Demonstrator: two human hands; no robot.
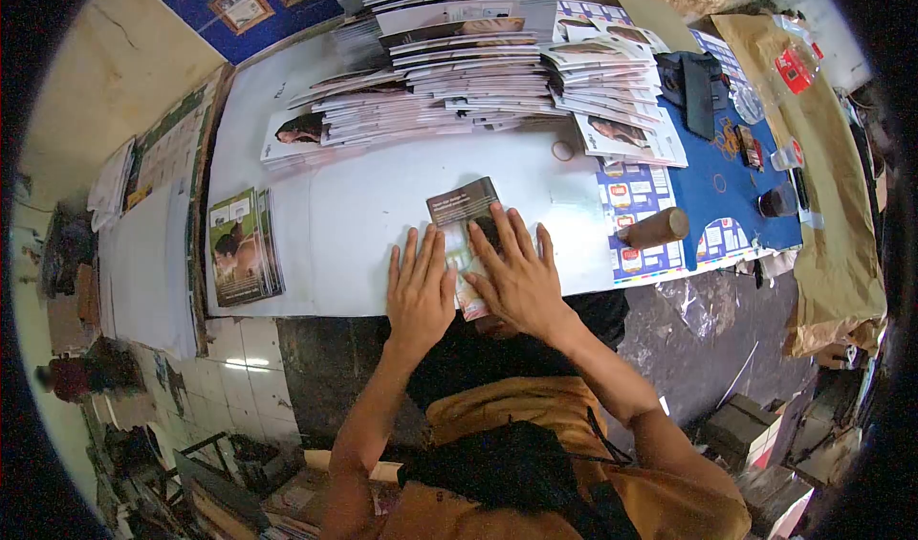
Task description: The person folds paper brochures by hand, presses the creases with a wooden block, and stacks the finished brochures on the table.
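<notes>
A narrow folded brochure with a dark printed top lies on the white tabletop in front of me. My right hand rests flat over its right side, fingers stretched out and covering much of the cover. Along the brochure's lower left edge lies my left hand, palm down with the fingers extended. Neither hand grips anything. To the left, a small stack of similar brochures with a green and brown cover sits near the table's edge.
Tall piles of folded leaflets line the back of the white table. A rubber band lies before them. On the right are a wooden cylinder, a glass of dark drink, a black pouch and a plastic bottle.
</notes>
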